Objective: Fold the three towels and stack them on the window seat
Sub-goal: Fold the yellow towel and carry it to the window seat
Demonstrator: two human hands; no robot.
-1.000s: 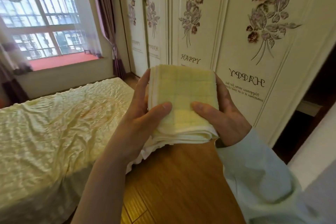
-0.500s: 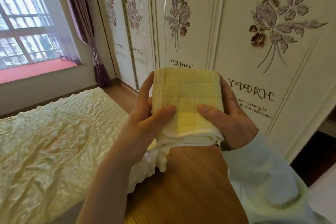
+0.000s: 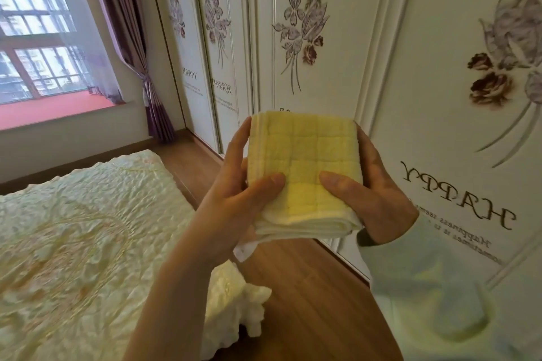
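Cream bedspread [image 3: 88, 228] is lying crinkled at left, purple curtain [image 3: 126, 23] is hanging beside the window [image 3: 32, 32], flowered wardrobe doors [image 3: 328, 73] are running along the wooden floor [image 3: 308, 302].

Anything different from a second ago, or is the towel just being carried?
Nothing taken or let go: the left hand and right hand still grip the folded yellow towel, thumbs on top. Only the view changed: the red window seat and the bed slid left in frame, and the wardrobe doors look nearer.

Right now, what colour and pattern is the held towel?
The towel is pale yellow with a square check, clearest in the head view.
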